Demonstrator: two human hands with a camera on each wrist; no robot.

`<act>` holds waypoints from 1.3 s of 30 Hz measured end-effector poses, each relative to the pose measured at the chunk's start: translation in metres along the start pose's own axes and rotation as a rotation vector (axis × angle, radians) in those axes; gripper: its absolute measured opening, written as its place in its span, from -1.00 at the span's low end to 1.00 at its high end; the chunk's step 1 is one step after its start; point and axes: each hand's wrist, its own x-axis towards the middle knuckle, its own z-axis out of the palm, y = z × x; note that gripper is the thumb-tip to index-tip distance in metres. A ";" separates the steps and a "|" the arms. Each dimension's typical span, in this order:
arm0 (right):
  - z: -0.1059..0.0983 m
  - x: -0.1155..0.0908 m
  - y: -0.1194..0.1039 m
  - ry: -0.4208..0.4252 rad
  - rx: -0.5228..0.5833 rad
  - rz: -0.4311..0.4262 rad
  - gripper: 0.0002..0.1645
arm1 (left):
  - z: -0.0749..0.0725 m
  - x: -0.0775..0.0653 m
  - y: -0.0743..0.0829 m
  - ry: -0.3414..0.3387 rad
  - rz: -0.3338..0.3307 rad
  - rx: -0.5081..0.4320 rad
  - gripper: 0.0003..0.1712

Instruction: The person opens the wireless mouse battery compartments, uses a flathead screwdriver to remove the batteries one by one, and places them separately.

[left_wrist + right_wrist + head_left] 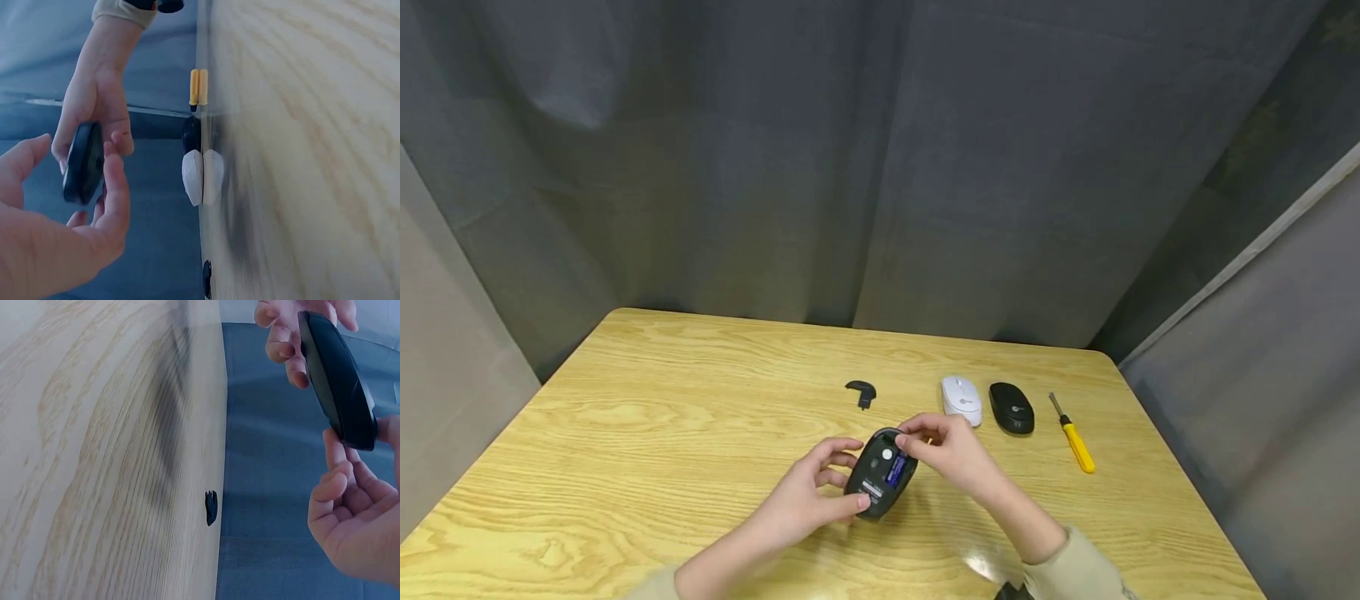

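Note:
A black computer mouse (868,475) is held off the table, underside up. Its battery bay shows a blue battery (896,469), with a round white spot beside it. My right hand (951,450) pinches the mouse's far end between thumb and fingers. Around the near end, my left hand (801,500) is loosely spread; its fingers lie along the side, and in the left wrist view its thumb stands apart from the mouse (81,165). Beyond them on the table lies a black hook-shaped cover (862,392) with a narrow tab.
Behind my right hand a white mouse (962,400) and another black mouse (1012,408) sit side by side. A yellow-handled screwdriver (1077,446) lies to their right. The wooden table (662,417) ends at a grey curtain (760,167).

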 end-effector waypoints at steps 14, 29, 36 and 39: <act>-0.003 0.001 -0.006 0.188 0.140 0.161 -0.85 | 0.022 0.004 -0.011 0.300 0.189 0.262 -0.03; 0.012 0.002 -0.015 0.310 0.360 0.191 -0.87 | 0.034 0.015 0.002 0.482 0.252 0.316 -0.09; 0.015 -0.001 -0.020 0.292 0.404 0.195 -0.85 | 0.031 0.018 0.003 0.520 0.301 0.334 -0.15; 0.016 -0.001 -0.020 0.290 0.409 0.200 -0.85 | 0.029 0.018 0.002 0.533 0.308 0.356 -0.16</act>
